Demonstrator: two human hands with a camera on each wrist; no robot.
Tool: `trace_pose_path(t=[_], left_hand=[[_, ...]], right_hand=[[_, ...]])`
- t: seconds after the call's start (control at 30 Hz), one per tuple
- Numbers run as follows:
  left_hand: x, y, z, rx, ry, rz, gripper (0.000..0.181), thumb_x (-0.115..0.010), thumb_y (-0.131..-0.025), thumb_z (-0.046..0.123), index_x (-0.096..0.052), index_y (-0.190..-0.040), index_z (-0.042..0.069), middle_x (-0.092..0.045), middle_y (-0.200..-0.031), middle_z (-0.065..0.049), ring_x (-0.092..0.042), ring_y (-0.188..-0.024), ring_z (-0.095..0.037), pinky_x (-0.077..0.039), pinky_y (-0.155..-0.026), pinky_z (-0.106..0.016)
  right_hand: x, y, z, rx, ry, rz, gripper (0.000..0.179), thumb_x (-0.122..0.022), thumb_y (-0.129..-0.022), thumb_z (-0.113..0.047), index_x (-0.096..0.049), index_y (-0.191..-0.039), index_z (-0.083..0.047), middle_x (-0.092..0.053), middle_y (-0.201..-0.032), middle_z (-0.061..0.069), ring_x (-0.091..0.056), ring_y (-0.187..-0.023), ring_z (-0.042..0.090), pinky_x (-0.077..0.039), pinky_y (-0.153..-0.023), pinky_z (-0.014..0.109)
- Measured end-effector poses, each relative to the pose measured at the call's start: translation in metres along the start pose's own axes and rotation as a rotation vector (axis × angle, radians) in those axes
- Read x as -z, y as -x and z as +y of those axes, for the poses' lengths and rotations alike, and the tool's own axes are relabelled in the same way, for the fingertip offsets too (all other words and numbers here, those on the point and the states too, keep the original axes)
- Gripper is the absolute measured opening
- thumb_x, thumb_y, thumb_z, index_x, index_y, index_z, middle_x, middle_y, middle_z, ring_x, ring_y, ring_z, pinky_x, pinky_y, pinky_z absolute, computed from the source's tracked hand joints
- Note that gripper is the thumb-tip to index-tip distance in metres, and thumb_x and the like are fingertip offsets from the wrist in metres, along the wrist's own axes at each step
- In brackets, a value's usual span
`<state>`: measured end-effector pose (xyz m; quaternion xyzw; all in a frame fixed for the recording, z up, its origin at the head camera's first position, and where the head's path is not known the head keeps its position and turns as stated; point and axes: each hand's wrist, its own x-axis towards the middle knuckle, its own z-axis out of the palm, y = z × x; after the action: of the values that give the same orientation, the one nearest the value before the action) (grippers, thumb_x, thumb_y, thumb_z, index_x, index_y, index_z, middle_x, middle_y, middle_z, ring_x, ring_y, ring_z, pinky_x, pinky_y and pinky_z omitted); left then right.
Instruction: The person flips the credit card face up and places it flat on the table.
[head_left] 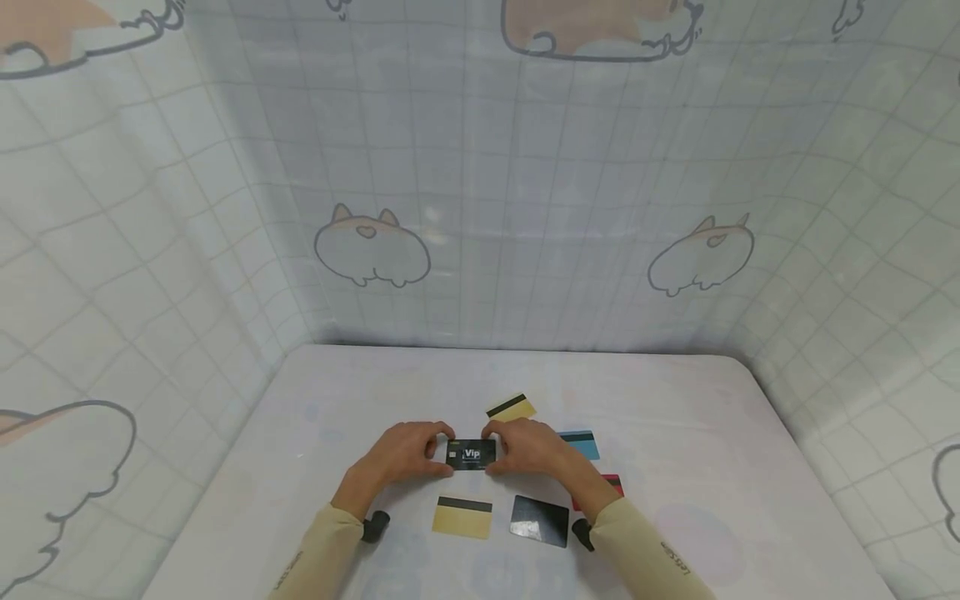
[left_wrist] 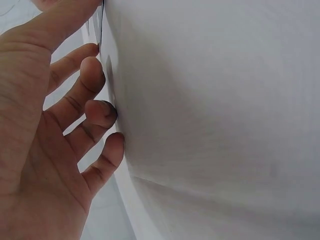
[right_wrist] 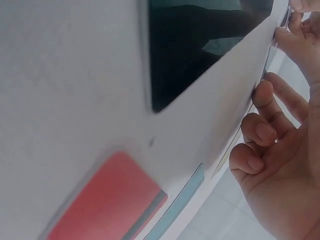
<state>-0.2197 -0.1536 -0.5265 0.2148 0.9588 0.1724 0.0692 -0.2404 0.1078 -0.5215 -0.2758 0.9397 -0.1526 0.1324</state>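
A black card printed "Vip", with a small chip mark, lies face up between the two hands in the head view. My left hand pinches its left end, thumb at the near corner and index finger at the far one. At the opposite end, my right hand grips the card the same way. In the left wrist view the left hand has its other fingers loosely bent beside the white surface. The right wrist view shows the right hand with its lower fingers curled near the tabletop.
Nearer the person lie a gold card with a black stripe and a glossy dark card. Partly behind the right arm are a red card and a blue card. Another gold card lies beyond the right hand. Patterned curtains enclose the white table.
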Motion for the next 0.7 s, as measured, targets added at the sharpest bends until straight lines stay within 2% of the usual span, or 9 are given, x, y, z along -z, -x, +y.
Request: trace_pose_path(t=[0.27,0.7], left_hand=[[-0.001,0.005,0.003,0.007,0.01,-0.005,0.054,-0.083,-0.077,0.053,-0.066,-0.122,0.028,-0.051,-0.071,0.011,-0.047,-0.066,-0.007,-0.038,-0.068,-0.033],[-0.004,0.012,-0.001,0.012,0.013,-0.009,0.054,-0.084,-0.076,0.051,-0.065,-0.121,0.029,-0.052,-0.071,0.01,-0.048,-0.068,-0.008,-0.037,-0.07,-0.034]], right_hand=[[-0.001,0.005,-0.003,-0.017,-0.024,-0.017,0.054,-0.08,-0.08,-0.053,-0.062,-0.126,-0.033,-0.058,-0.085,-0.011,-0.054,-0.076,0.011,-0.045,-0.065,0.029],[-0.006,0.012,-0.012,-0.041,-0.039,-0.013,0.055,-0.08,-0.08,-0.052,-0.062,-0.127,-0.033,-0.057,-0.084,-0.01,-0.053,-0.075,0.011,-0.044,-0.063,0.029]])
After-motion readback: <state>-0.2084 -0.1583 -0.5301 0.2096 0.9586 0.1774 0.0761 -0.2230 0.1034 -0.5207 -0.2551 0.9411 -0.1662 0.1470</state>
